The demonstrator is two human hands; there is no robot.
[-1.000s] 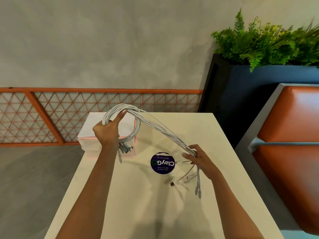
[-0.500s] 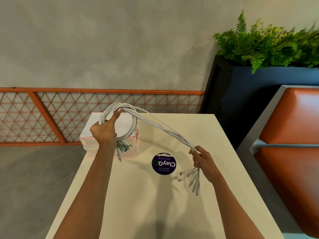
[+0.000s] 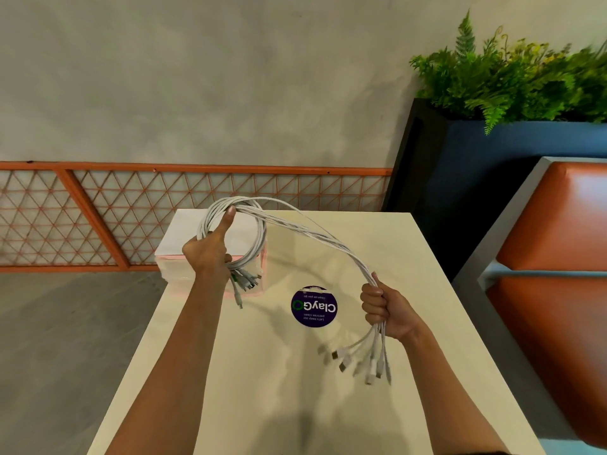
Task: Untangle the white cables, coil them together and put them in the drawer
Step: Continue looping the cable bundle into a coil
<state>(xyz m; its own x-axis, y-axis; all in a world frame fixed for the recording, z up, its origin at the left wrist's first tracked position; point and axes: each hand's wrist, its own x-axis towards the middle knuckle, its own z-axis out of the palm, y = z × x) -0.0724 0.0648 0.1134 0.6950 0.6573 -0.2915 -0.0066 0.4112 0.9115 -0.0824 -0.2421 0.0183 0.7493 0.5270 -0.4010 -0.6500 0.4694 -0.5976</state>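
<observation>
the left hand (image 3: 210, 254) is raised over the far left corner of the desk (image 3: 295, 405). its fingers are curled round a coil of white cables (image 3: 328, 238), with the thumb stretched up along the inside of the loop to its top. one bunch of plugs (image 3: 244, 282) hangs just below that fist.

from the top of the coil the cables run as one loose bundle, arching rightward and down through the air (none of this stretch touches the desk) to the right hand (image 3: 389, 311). this hand is closed in a fist round them, knuckles facing left. below it the free ends (image 3: 369, 362) fan out and hang above the desk top, slightly blurred.

the drawer (image 3: 179, 244), a small pale box with pink edging, stands at the desk's far left corner, right behind and under the coil. the left hand and the coil cover much of it, so whether it is pulled out or pushed in cannot be told.

a round dark sticker (image 3: 313, 307) lies flat on the desk between the two hands. beyond the desk an orange lattice (image 3: 98, 218) runs along the foot of a grey wall (image 3: 197, 77). to the right stands a dark planter (image 3: 460, 192) full of ferns (image 3: 512, 80), and nearer, an orange padded seat (image 3: 558, 231).
</observation>
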